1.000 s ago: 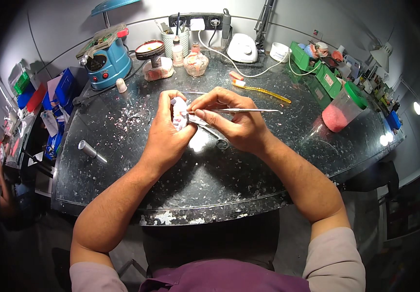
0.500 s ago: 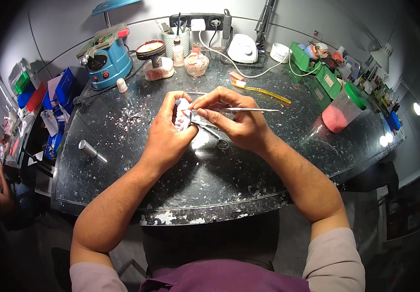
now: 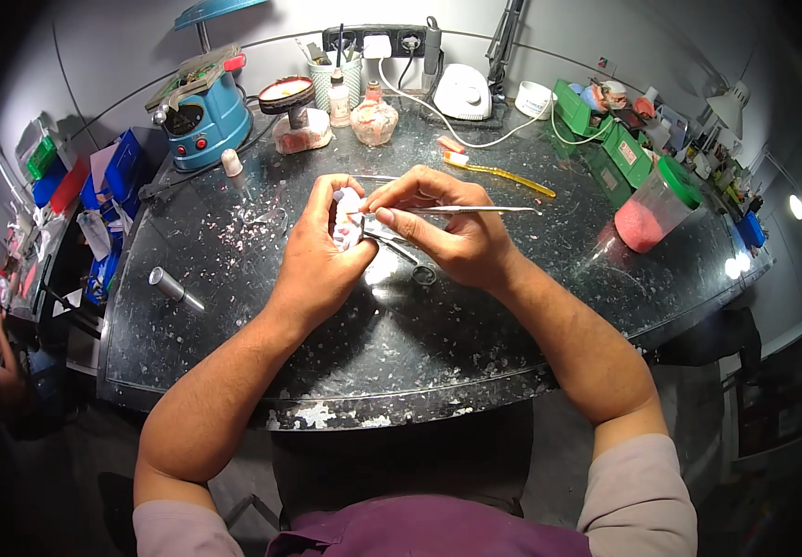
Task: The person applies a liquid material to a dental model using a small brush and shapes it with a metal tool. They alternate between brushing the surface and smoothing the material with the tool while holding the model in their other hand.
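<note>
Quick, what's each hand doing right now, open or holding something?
Left hand: closed, holding a white teeth model.
Right hand: closed, pinching a thin metal tool.

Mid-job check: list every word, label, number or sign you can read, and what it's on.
No text here is clear enough to quote.
White tub: dark print, too small to read.
Green bin: pale label with reddish marks, too small to read.
Blue machine: dark front plate, markings too blurred to read.
Dental cast in the left hand, metal instrument in the right hand: no lettering distinguishable.
</note>
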Demonstrator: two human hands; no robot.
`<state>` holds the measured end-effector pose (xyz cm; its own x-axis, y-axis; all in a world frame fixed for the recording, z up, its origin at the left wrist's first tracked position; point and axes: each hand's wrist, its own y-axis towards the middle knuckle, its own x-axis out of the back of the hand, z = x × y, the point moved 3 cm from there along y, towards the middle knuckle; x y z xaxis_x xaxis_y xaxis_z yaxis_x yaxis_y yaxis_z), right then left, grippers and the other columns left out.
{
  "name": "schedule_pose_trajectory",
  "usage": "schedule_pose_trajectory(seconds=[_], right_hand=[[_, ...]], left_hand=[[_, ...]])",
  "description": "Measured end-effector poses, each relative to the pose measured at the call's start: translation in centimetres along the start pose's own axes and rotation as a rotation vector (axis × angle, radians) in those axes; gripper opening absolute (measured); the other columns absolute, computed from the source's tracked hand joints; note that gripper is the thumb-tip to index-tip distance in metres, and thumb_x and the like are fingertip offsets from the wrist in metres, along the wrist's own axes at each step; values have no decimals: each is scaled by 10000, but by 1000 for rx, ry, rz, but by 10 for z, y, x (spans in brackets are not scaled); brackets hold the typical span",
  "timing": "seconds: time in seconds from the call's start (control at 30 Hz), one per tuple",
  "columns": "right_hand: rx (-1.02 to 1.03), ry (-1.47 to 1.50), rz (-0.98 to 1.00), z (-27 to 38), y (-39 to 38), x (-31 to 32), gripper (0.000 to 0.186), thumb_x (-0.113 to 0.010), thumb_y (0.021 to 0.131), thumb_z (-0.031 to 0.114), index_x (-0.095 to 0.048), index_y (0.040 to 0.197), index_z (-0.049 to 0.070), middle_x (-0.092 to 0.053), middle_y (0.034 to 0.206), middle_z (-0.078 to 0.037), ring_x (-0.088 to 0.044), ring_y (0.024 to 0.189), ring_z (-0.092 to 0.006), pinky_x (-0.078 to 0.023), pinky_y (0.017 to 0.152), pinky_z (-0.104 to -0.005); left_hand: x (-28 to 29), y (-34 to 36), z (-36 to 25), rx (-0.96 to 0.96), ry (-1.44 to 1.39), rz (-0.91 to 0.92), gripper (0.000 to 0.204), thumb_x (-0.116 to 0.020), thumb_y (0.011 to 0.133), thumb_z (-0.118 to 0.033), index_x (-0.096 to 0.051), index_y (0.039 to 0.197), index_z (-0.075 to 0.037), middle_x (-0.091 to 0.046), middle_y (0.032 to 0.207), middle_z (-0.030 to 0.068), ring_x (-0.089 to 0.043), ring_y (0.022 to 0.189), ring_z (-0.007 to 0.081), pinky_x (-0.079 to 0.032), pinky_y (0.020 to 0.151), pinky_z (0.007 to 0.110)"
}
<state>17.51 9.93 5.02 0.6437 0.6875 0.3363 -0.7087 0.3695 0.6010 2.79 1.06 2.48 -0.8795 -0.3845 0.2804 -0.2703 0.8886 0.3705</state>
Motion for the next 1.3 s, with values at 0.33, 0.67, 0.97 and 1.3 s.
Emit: schedule_pose_trajectory(seconds=[0.33, 0.67, 0.97, 1.3], right_hand=[[14, 15, -45, 2, -2, -7, 140, -689, 934, 74, -675, 1036, -21, -739, 988, -116, -720, 970, -194, -558, 879, -308], [54, -14, -60, 2, -2, -3, 137, -670, 943, 82, -668, 1028, -26, -734, 975, -122, -722, 962, -194, -564, 861, -311], [32, 16, -17, 0, -1, -2, 152, -678, 938, 98, -669, 1030, -23, -736, 978, -128, -723, 963, -192, -566, 858, -315], [34, 8, -44, -2, -1, -4, 137, -672, 938, 82, -667, 1027, -21, -736, 991, -124, -711, 987, -174, -562, 872, -312]], left_hand=[[1, 0, -2, 22, 27, -24, 408, -642, 796, -11, -487, 1167, -85, -537, 935, 9, -497, 806, 72, -441, 700, 240], [0, 0, -2, -28, 27, -22, 408, -645, 797, -15, -485, 1166, -88, -534, 944, 3, -494, 800, 66, -429, 676, 239], [1, 0, 1, -19, 23, -12, 378, -676, 826, -41, -488, 1150, -95, -526, 924, -4, -479, 784, 59, -417, 666, 231], [0, -1, -2, 2, 11, -31, 386, -681, 830, -52, -482, 1156, -106, -524, 929, 1, -482, 798, 64, -425, 682, 238]])
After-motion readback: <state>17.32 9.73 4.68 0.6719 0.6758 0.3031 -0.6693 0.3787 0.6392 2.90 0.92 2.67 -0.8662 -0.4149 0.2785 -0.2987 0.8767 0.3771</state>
